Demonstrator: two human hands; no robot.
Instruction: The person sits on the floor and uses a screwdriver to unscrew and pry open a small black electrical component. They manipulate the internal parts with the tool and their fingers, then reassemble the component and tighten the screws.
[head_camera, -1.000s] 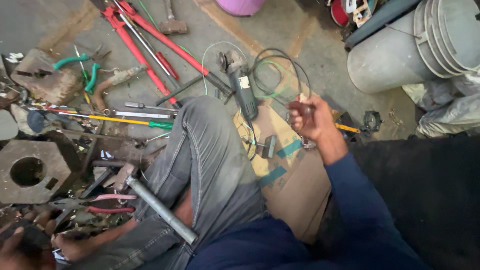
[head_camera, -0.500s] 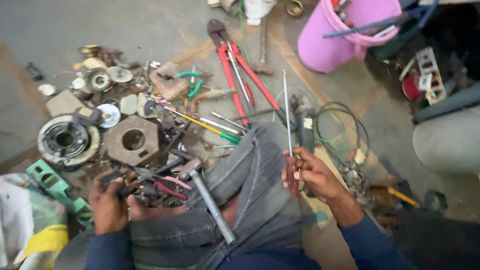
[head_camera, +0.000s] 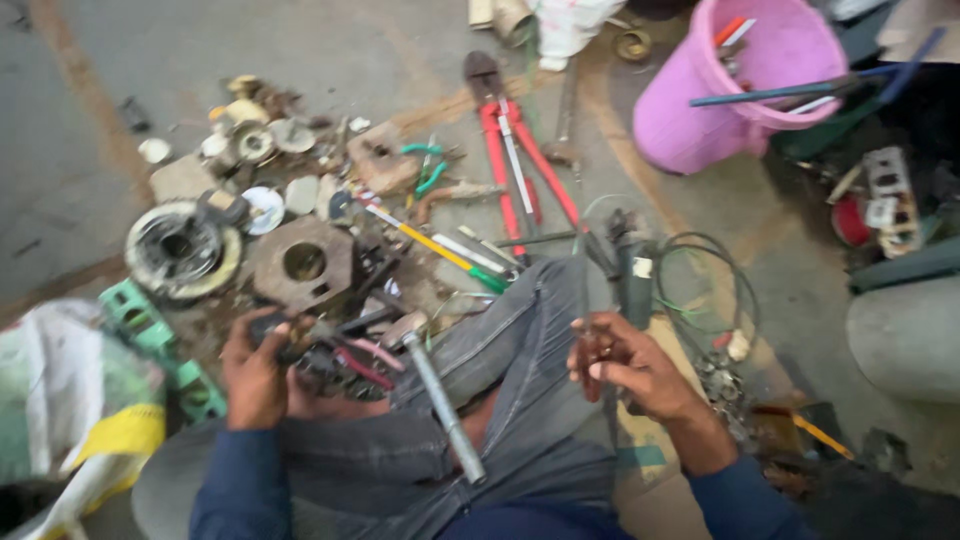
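Closest to me, a hammer (head_camera: 435, 385) with a grey metal handle lies across my lap on the jeans, its head pointing toward the floor clutter. My left hand (head_camera: 255, 375) is clenched around a dark metal part (head_camera: 300, 335) at my left knee, right beside a pair of red-handled pliers (head_camera: 355, 365). My right hand (head_camera: 625, 365) is closed over a thin dark rod (head_camera: 590, 345) just past my right knee; the blur keeps me from telling exactly what that piece is.

A little farther out, a heavy rusty block with a round hole (head_camera: 303, 263) sits on the concrete, with a ring-shaped metal part (head_camera: 182, 248) to its left and a green plastic piece (head_camera: 150, 335) nearer me. A yellow-handled screwdriver (head_camera: 435, 245) lies slantwise beside the block. To the right, a grinder with coiled cable (head_camera: 635, 265) rests by my right knee.

Beyond those, red bolt cutters (head_camera: 515, 150) stretch away from me, and farthest off stands a pink bucket (head_camera: 750, 90) holding tools.
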